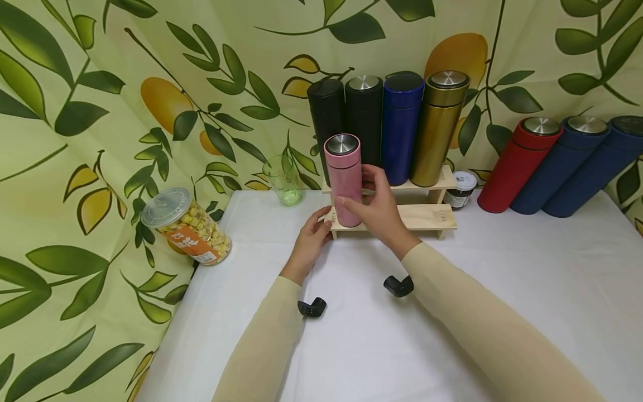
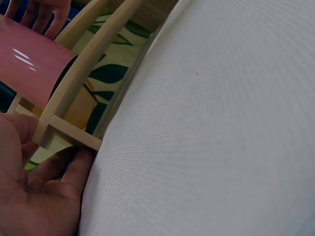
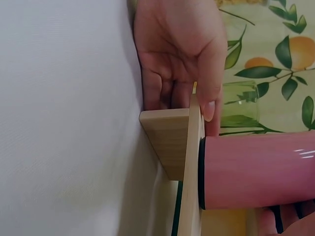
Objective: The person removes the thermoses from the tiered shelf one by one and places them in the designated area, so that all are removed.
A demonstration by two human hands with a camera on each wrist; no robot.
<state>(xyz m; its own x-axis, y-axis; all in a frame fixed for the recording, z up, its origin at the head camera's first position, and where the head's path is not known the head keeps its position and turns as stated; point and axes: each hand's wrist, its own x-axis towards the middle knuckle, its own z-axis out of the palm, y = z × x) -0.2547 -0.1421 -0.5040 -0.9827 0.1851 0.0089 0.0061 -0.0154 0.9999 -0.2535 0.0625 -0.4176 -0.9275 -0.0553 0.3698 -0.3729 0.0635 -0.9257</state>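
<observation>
A pink thermos bottle (image 1: 346, 181) with a steel-topped lid stands upright at the left end of the lower step of a wooden two-step rack (image 1: 419, 218). My right hand (image 1: 380, 204) grips the bottle from its right side, thumb across the front. In the right wrist view, the black base of the pink bottle (image 3: 256, 172) meets the board. My left hand (image 1: 308, 243) holds the left end of that lower step; its thumb (image 3: 210, 105) lies at the top edge, and the other fingers curl under beside the leg.
Behind, on the upper step, stand two black bottles (image 1: 364, 117), a blue one (image 1: 402, 131) and a gold one (image 1: 437, 134). A dark jar (image 1: 459, 195), red bottle (image 1: 517, 167) and two navy bottles (image 1: 557, 167) are rightward. A green glass (image 1: 283, 181) and popcorn tub (image 1: 193, 229) stand left.
</observation>
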